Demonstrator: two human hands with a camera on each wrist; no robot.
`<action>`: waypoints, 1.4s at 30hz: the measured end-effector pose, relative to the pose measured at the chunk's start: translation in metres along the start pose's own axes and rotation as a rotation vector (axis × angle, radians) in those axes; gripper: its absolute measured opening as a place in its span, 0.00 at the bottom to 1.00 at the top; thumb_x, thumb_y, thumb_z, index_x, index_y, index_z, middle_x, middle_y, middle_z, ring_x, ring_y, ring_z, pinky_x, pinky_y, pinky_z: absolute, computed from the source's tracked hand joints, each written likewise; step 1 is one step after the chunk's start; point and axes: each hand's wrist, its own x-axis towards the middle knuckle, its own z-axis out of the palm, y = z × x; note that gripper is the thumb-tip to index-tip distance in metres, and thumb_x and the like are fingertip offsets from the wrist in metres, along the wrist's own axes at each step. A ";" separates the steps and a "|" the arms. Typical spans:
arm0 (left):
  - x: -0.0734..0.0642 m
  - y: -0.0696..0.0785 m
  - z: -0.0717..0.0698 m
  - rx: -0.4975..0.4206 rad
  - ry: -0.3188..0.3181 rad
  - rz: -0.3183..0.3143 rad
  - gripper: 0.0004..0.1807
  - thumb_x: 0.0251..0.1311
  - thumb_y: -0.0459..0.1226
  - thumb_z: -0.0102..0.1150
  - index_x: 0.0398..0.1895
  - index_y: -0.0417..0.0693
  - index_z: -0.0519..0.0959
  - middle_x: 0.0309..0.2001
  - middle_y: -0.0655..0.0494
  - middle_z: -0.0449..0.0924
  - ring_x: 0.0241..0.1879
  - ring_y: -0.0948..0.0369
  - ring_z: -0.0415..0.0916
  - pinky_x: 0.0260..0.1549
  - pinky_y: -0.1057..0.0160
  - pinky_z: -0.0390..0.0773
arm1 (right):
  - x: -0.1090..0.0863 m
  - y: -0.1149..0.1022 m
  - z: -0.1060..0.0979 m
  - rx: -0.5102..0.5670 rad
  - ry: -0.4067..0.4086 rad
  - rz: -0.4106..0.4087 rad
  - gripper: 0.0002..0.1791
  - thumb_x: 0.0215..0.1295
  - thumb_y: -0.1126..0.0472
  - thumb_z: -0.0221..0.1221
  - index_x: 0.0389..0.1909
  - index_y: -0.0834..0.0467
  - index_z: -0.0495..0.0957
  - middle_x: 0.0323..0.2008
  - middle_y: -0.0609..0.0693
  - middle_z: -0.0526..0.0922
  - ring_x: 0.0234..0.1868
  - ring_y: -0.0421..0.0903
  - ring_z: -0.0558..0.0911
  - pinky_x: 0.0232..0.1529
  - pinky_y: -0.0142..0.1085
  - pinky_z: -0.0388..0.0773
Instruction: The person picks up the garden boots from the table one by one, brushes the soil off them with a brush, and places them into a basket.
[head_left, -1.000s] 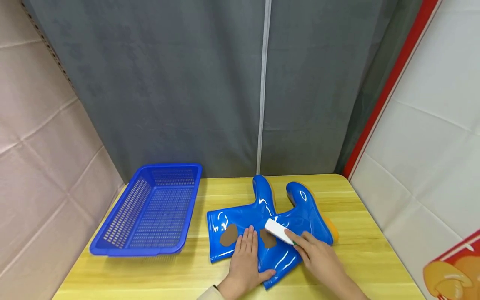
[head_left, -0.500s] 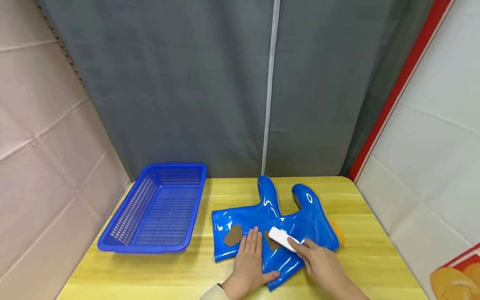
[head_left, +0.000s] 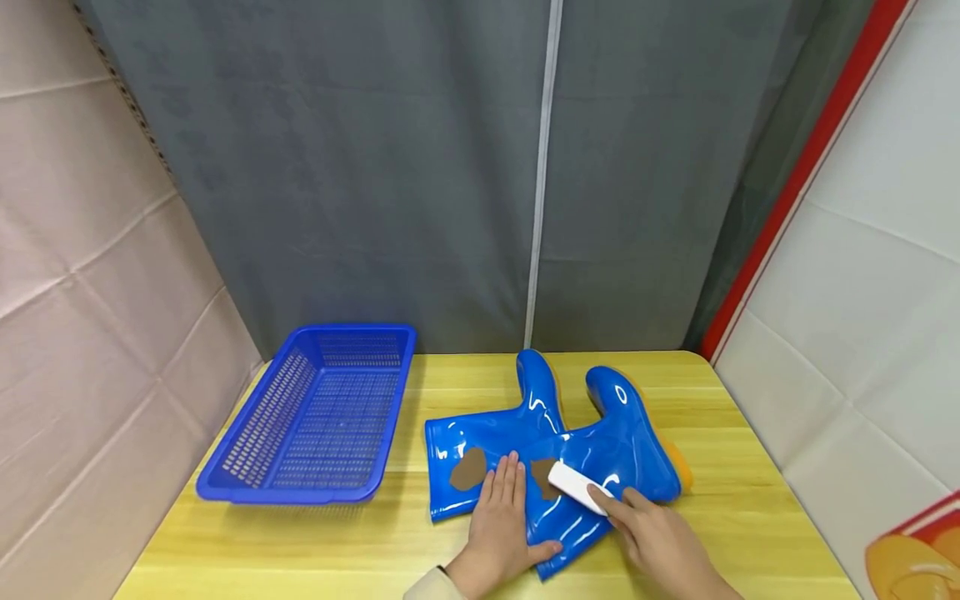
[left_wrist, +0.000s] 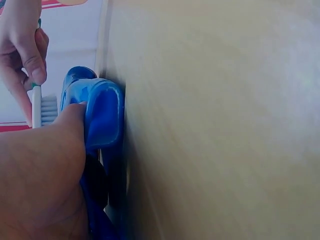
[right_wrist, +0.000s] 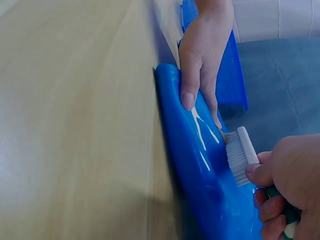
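Two glossy blue rain boots with yellow soles lie on their sides, the nearer boot [head_left: 630,450] overlapping the farther boot [head_left: 480,429]. Each shaft bears a brown patch; one patch [head_left: 468,469] shows left of my left hand [head_left: 498,529], the other at the brush's tip. My left hand rests with straight fingers on the boots, its thumb on the near shaft. My right hand [head_left: 660,537] grips a scrub brush [head_left: 577,486] with a white head and a green and white handle [right_wrist: 282,205]. In the right wrist view its white bristles [right_wrist: 236,157] meet the near boot.
A blue plastic basket [head_left: 292,504] with perforated walls stands on the left of the yellow wooden table [head_left: 405,567]. A grey curtain [head_left: 390,183] hangs behind the table. White panels [head_left: 847,333] flank it, with a red strip at the right.
The brush has moved slightly down and right over the near boot, off part of the brown patch. The left hand stays in place on the boots. The head view has shifted slightly.
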 end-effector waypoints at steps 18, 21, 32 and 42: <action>-0.001 -0.012 0.007 -0.033 0.053 -0.020 0.66 0.41 0.82 0.28 0.75 0.45 0.42 0.77 0.46 0.37 0.77 0.50 0.38 0.74 0.50 0.51 | -0.018 0.024 0.010 0.101 0.019 0.110 0.28 0.61 0.54 0.61 0.57 0.23 0.69 0.28 0.37 0.74 0.25 0.34 0.71 0.29 0.29 0.69; -0.001 -0.013 0.008 -0.037 0.068 -0.022 0.66 0.41 0.82 0.26 0.75 0.44 0.43 0.77 0.46 0.37 0.77 0.50 0.37 0.74 0.50 0.51 | -0.010 0.021 0.002 0.137 0.066 0.065 0.29 0.62 0.55 0.60 0.60 0.25 0.67 0.40 0.44 0.81 0.35 0.40 0.79 0.36 0.39 0.79; 0.000 -0.003 0.008 -0.045 0.085 -0.004 0.66 0.42 0.82 0.27 0.75 0.44 0.45 0.77 0.46 0.40 0.77 0.50 0.40 0.73 0.50 0.52 | 0.048 -0.015 -0.006 -0.043 0.150 -0.113 0.24 0.63 0.51 0.59 0.60 0.33 0.71 0.29 0.43 0.77 0.21 0.35 0.67 0.27 0.27 0.73; 0.003 -0.001 0.012 -0.012 0.056 -0.003 0.67 0.38 0.83 0.22 0.75 0.46 0.44 0.77 0.47 0.40 0.77 0.51 0.39 0.74 0.52 0.52 | 0.031 -0.016 -0.006 -0.086 0.060 -0.150 0.26 0.61 0.54 0.61 0.60 0.32 0.71 0.44 0.54 0.83 0.31 0.46 0.83 0.40 0.46 0.84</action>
